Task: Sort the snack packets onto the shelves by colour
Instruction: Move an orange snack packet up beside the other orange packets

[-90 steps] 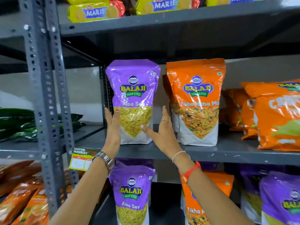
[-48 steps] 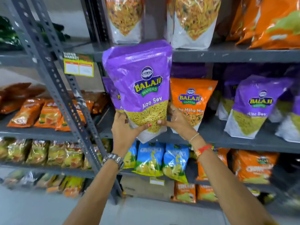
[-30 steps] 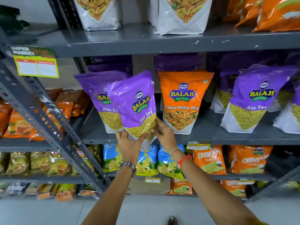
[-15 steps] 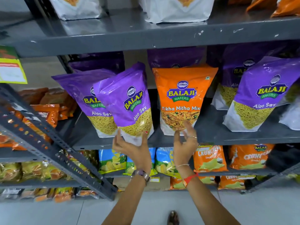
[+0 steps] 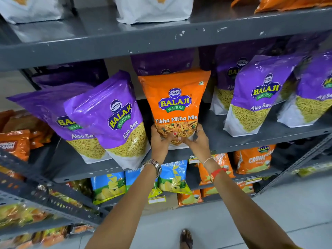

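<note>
An orange Tikha Mitha Mix packet (image 5: 175, 103) stands upright on the middle grey shelf (image 5: 233, 143) among purple packets. My left hand (image 5: 159, 139) and my right hand (image 5: 198, 139) both grip its bottom corners. Left of it, a purple Aloo Sev packet (image 5: 115, 115) leans tilted against another purple packet (image 5: 53, 112). More purple Aloo Sev packets (image 5: 258, 94) stand to the right on the same shelf.
The shelf above (image 5: 143, 42) carries white-bottomed packets (image 5: 152, 9) and orange ones at the right. Below are blue chip packets (image 5: 172, 177) and orange Crunchex packets (image 5: 253, 159). A slanted grey rack post (image 5: 45, 191) runs at lower left. My foot (image 5: 186, 238) is on the floor.
Both hands let go of the purple Aloo Sev packet, now leaning on the middle shelf, and moved right to grasp the base of the orange Tikha Mitha Mix packet.
</note>
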